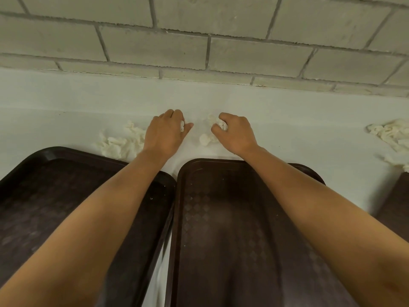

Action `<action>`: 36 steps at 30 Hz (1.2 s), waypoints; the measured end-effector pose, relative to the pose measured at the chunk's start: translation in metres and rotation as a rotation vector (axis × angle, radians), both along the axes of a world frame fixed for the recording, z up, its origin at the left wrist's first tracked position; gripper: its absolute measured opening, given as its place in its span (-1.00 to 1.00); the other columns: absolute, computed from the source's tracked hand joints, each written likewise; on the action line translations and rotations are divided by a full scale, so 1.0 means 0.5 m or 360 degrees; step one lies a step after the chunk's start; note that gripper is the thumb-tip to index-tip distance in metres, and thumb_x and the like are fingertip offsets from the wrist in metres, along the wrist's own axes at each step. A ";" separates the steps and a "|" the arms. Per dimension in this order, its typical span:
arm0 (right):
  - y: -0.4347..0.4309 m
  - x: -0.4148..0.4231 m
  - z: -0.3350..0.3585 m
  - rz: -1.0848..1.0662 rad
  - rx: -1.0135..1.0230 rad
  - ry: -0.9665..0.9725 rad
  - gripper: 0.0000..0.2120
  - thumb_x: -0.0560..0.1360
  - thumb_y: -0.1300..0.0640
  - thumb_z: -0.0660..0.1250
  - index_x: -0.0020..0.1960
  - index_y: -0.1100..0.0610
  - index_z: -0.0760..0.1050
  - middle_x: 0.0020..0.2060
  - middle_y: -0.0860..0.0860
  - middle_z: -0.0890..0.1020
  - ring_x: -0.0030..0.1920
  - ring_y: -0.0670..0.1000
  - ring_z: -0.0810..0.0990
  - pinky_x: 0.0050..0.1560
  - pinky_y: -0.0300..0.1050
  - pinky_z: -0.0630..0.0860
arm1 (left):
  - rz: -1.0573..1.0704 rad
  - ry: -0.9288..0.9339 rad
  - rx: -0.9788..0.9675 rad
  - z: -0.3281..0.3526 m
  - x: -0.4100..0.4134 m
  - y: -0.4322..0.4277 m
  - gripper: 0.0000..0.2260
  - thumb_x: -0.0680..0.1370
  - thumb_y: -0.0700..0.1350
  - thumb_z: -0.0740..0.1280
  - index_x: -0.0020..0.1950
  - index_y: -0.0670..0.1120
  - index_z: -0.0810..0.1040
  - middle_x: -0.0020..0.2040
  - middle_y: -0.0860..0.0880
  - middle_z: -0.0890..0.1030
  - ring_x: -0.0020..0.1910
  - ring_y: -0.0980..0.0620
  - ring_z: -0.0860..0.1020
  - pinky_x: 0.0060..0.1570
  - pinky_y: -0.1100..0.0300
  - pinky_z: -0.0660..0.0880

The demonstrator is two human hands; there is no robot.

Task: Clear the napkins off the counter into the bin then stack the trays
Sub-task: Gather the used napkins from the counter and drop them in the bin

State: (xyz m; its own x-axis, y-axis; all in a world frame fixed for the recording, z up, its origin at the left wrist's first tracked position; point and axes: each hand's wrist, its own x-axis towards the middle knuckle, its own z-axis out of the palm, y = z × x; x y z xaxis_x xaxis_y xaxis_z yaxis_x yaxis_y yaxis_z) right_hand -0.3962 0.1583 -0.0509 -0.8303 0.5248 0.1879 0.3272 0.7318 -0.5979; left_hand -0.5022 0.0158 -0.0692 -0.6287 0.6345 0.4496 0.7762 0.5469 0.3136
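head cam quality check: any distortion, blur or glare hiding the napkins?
Head view: wide-angle bend curves the brick wall courses; light is dim, flat and greenish, no glare; white napkins barely contrast with the pale counter; the left hand and right hand are sharp enough, each closed on a napkin; the dark trays hold detail, edges soften.

We see our two forearms bare from the elbow down, with no sleeve, glove, watch or ring on them. Our left hand (164, 135) and right hand (235, 134) are both bare too, the fingers short-nailed as far as we can tell.
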 end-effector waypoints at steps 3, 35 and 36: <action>-0.002 0.007 0.005 0.0001 0.0007 0.0009 -0.62 0.48 0.13 0.25 -0.43 0.01 0.16 -0.52 -0.07 0.28 -0.47 -0.06 0.26 -0.44 -0.20 0.19 | 0.0022 -0.0026 0.0069 0.019 0.014 0.003 -0.71 0.59 0.02 0.23 -0.04 -0.22 0.49 -0.12 -0.16 0.55 -0.19 -0.13 0.52 -0.28 0.11 0.37; 0.045 0.299 0.092 -0.0157 0.0048 0.0205 -0.64 0.46 0.14 0.25 -0.43 0.06 0.18 -0.52 -0.04 0.30 -0.46 -0.04 0.25 -0.39 -0.12 0.19 | -0.0366 -0.0094 0.0417 0.177 0.313 0.075 -0.89 0.45 -0.19 0.33 -0.22 -0.23 0.53 -0.31 -0.11 0.56 -0.35 0.02 0.42 -0.31 0.22 0.29; 0.047 0.318 0.096 -0.0172 0.0041 0.0200 -0.64 0.46 0.14 0.24 -0.43 0.06 0.17 -0.52 -0.04 0.29 -0.46 -0.05 0.25 -0.39 -0.12 0.19 | -0.0370 -0.0102 0.0401 0.182 0.334 0.078 -0.89 0.45 -0.18 0.32 -0.22 -0.22 0.53 -0.30 -0.11 0.56 -0.34 0.01 0.42 -0.30 0.21 0.29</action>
State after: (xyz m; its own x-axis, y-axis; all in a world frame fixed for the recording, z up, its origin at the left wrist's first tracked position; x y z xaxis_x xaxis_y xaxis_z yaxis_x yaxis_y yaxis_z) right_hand -0.2373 0.1819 -0.0027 -0.7384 0.6032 0.3015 0.3284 0.7121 -0.6205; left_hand -0.3355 0.0546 0.0220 -0.5122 0.6382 0.5748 0.8454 0.2567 0.4683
